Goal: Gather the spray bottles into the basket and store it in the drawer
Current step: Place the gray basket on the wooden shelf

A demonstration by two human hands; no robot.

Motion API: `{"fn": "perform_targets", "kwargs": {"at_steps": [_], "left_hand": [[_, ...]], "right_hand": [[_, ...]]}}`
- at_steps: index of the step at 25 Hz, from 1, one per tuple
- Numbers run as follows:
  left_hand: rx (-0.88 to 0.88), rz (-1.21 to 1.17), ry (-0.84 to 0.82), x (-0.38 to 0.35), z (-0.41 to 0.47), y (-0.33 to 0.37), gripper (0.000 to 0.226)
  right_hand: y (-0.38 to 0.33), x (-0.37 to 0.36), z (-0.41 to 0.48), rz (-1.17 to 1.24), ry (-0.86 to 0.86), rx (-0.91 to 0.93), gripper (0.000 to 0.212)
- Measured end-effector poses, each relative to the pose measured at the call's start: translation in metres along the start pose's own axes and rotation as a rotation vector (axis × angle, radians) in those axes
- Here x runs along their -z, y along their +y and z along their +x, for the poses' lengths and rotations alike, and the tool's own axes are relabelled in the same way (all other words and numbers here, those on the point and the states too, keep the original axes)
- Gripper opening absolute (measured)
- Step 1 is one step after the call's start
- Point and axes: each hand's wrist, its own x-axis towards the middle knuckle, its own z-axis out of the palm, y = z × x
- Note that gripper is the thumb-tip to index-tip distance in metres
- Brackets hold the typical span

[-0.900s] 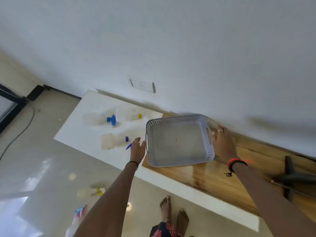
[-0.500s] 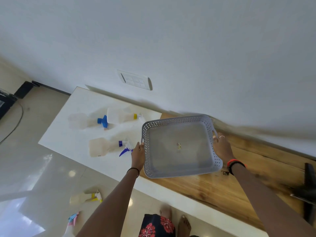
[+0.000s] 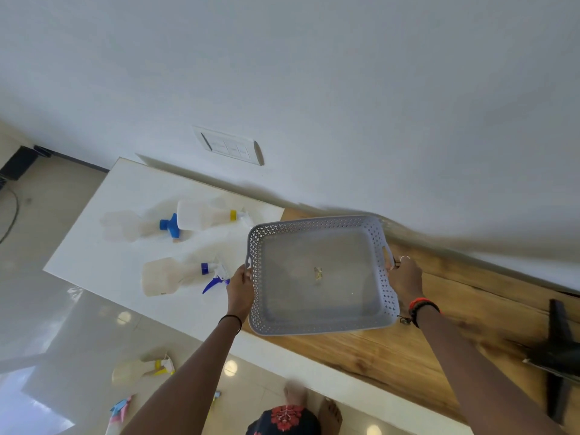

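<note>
I hold an empty grey perforated basket [image 3: 317,328] above the wooden counter [image 3: 392,356]. My left hand [image 3: 240,290] grips its left handle and my right hand [image 3: 405,279] grips its right handle. Three pale spray bottles lie on the white countertop [image 3: 94,246] to the left: one with a blue trigger [image 3: 163,276] nearest my left hand, one with a yellow collar [image 3: 204,215], and a clear one with a blue nozzle [image 3: 131,224]. A further spray bottle with a yellow trigger [image 3: 138,370] lies on the floor below.
A switch plate [image 3: 229,147] is on the white wall behind the counter. A black stand [image 3: 558,356] sits on the wood at the right. Colourful items [image 3: 117,412] lie on the glossy floor at lower left. My bare feet [image 3: 326,409] show below.
Both hands closed on the basket handles and lifted it off the wood, shifting it slightly towards me. The bottles have not moved.
</note>
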Motion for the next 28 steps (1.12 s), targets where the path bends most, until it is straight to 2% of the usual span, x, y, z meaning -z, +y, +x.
{"fn": "perform_targets", "kwargs": {"at_steps": [2,6,12,19,28], "left_hand": [[-0.015,0.014,-0.016,0.0,-0.003,0.005,0.035],[-0.045,0.077,-0.072,-0.008,-0.008,0.017,0.038],[-0.155,0.222,-0.125,-0.034,-0.014,0.029,0.035],[-0.201,0.243,-0.223,-0.065,-0.02,0.034,0.035],[-0.214,0.208,-0.255,-0.072,-0.02,0.035,0.036]], "right_hand": [[0.008,0.004,-0.006,0.045,0.004,-0.026,0.023],[0.033,0.016,-0.019,0.169,0.034,-0.103,0.018],[0.076,0.037,-0.034,0.294,0.081,-0.185,0.028],[0.116,0.046,-0.039,0.399,0.118,-0.26,0.033],[0.129,0.04,-0.036,0.37,0.11,-0.264,0.033]]}}
